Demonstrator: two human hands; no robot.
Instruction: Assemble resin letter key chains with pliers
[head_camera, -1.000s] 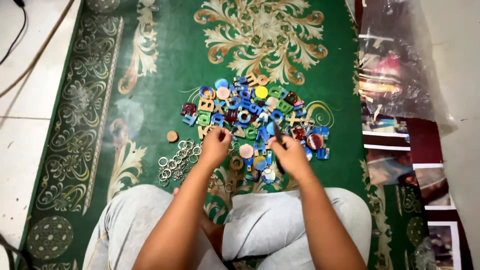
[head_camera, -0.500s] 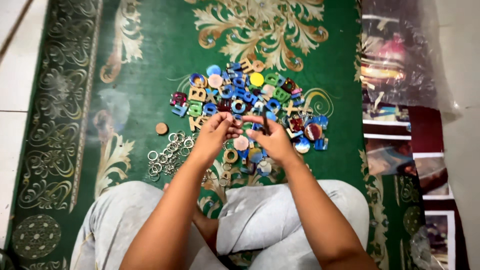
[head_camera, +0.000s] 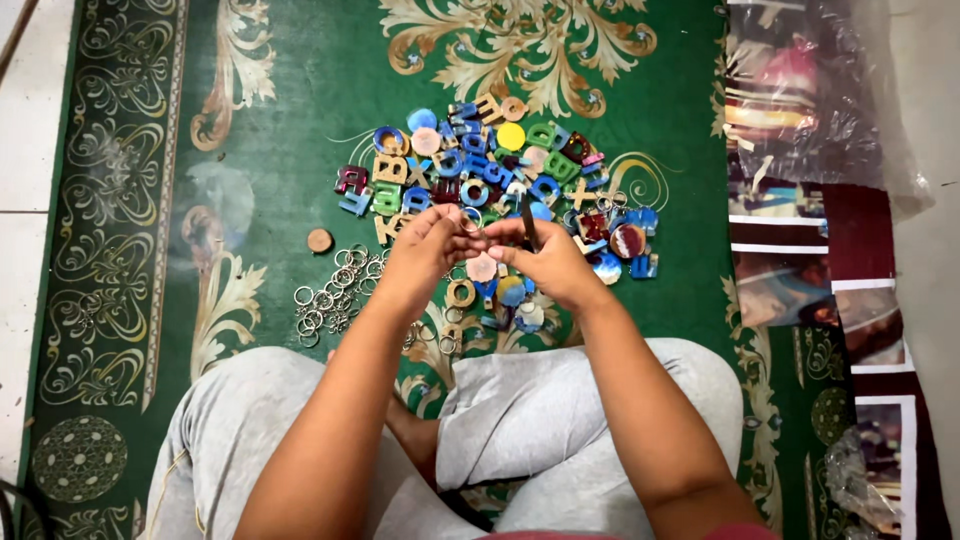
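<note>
Pinched between the fingertips of my left hand (head_camera: 425, 250) was a small metal ring (head_camera: 470, 222), held just above the pile; my right hand (head_camera: 555, 265) met it there, closed around a slim dark tool (head_camera: 528, 220) that stood upright from the fist. Nearest to me lay my crossed legs in grey trousers (head_camera: 540, 420) on the green patterned carpet (head_camera: 290, 110). Just left of my left wrist I noted a loose cluster of key rings (head_camera: 335, 290), with one round wooden disc (head_camera: 320, 240) beside it. Beyond both hands sat the heap of coloured letter and disc charms (head_camera: 480, 165). At far right lay clear plastic bags (head_camera: 800, 100) over printed sheets (head_camera: 790, 290).
</note>
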